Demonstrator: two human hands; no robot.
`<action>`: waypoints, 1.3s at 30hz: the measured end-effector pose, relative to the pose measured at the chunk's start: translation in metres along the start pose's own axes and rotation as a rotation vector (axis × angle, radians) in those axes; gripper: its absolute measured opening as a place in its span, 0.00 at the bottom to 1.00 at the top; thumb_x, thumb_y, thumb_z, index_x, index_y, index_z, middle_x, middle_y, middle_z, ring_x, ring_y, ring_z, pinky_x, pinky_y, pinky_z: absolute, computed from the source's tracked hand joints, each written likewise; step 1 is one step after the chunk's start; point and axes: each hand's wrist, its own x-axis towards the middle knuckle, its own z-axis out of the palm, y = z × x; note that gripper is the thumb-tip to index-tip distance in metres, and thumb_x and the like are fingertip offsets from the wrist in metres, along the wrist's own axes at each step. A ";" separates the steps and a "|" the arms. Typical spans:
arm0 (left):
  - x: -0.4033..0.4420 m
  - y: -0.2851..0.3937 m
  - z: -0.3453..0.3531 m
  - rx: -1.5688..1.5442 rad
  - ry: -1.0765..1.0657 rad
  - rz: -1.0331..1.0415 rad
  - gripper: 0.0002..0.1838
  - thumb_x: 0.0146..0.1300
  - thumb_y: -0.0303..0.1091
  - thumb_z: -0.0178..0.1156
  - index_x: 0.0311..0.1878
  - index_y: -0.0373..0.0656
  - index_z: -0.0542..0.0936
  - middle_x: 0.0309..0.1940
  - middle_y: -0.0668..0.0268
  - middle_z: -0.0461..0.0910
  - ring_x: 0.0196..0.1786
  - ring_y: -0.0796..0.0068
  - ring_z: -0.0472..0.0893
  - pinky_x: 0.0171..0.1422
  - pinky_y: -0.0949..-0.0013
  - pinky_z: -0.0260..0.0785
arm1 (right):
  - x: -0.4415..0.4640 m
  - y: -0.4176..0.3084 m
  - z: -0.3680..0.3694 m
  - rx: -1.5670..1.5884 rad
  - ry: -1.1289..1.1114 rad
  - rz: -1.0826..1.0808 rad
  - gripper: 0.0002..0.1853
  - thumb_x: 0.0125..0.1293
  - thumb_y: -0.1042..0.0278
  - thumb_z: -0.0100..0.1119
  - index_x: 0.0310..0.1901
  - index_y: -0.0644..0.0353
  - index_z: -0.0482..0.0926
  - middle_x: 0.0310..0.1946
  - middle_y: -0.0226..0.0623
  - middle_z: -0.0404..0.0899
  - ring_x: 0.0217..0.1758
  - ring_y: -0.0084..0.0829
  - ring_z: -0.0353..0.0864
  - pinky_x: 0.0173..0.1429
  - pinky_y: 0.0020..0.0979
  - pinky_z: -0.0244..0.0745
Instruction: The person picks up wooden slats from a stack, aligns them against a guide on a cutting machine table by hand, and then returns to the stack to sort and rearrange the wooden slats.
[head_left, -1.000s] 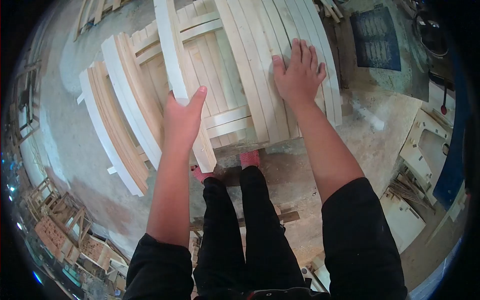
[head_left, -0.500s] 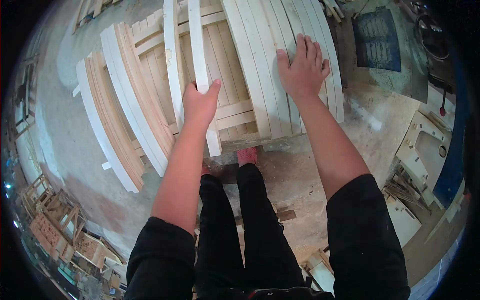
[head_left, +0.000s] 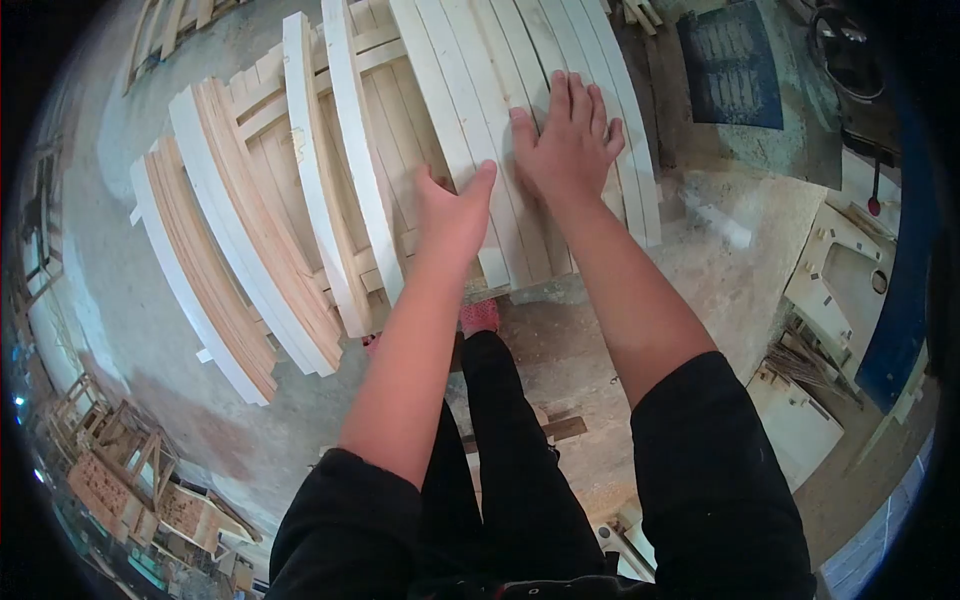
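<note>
My left hand straddles the leftmost pale wooden slat of a tight row, its thumb on top and its forefinger over the gap on the left. The other left fingers are hidden. My right hand lies flat across the slats in the middle of this row, fingers stretched out and thumb apart. Left of my left hand stand two separate slats, a near one and a farther one. Beneath them, crosspieces lie over more boards.
Two bundles of curved slats, an inner one and an outer one, stand farther left. A dark blue panel lies at the upper right. Wooden scraps sit on the floor at lower left; a pale cut-out board is at right.
My left hand has let go of a single slat, now standing apart on the left, and moved right to the row's edge. My right hand stays flat on the slats as the view shifts.
</note>
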 end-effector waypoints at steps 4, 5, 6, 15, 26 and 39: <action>0.018 -0.006 -0.002 -0.229 -0.325 -0.148 0.30 0.56 0.41 0.66 0.56 0.30 0.70 0.47 0.56 0.77 0.50 0.68 0.76 0.56 0.68 0.66 | -0.001 0.002 0.001 -0.006 0.006 -0.010 0.36 0.63 0.45 0.43 0.68 0.56 0.56 0.70 0.39 0.53 0.74 0.40 0.45 0.71 0.56 0.35; 0.020 -0.006 -0.004 -0.197 -0.311 -0.179 0.28 0.56 0.40 0.66 0.54 0.30 0.72 0.46 0.57 0.78 0.48 0.70 0.77 0.54 0.68 0.67 | -0.001 0.002 0.001 0.004 0.008 -0.012 0.36 0.63 0.45 0.44 0.68 0.56 0.56 0.70 0.39 0.53 0.74 0.40 0.46 0.71 0.56 0.35; 0.025 -0.010 -0.005 -0.197 -0.315 -0.181 0.28 0.56 0.40 0.66 0.54 0.30 0.72 0.46 0.57 0.78 0.48 0.70 0.77 0.54 0.68 0.67 | 0.000 0.002 0.001 0.013 0.013 -0.016 0.36 0.63 0.45 0.44 0.68 0.56 0.56 0.70 0.39 0.53 0.74 0.41 0.46 0.71 0.56 0.35; 0.033 -0.014 0.002 -0.389 -0.378 -0.127 0.31 0.55 0.42 0.68 0.56 0.32 0.71 0.49 0.57 0.77 0.51 0.67 0.76 0.56 0.66 0.66 | -0.001 0.001 0.000 0.021 0.013 -0.021 0.35 0.63 0.45 0.45 0.68 0.56 0.57 0.69 0.39 0.54 0.74 0.41 0.46 0.71 0.57 0.35; -0.011 -0.007 -0.025 -0.520 -0.330 -0.067 0.29 0.55 0.38 0.68 0.52 0.27 0.69 0.44 0.55 0.77 0.46 0.71 0.77 0.51 0.70 0.71 | 0.003 0.000 -0.012 0.133 -0.017 -0.004 0.36 0.62 0.44 0.48 0.67 0.57 0.57 0.69 0.40 0.54 0.75 0.41 0.44 0.72 0.55 0.30; -0.058 -0.030 -0.123 -0.161 -0.234 0.036 0.25 0.58 0.33 0.62 0.55 0.30 0.66 0.48 0.56 0.75 0.51 0.70 0.76 0.54 0.68 0.69 | -0.101 -0.132 -0.063 1.601 -0.528 0.525 0.24 0.69 0.57 0.52 0.58 0.66 0.68 0.46 0.35 0.76 0.48 0.22 0.73 0.53 0.26 0.69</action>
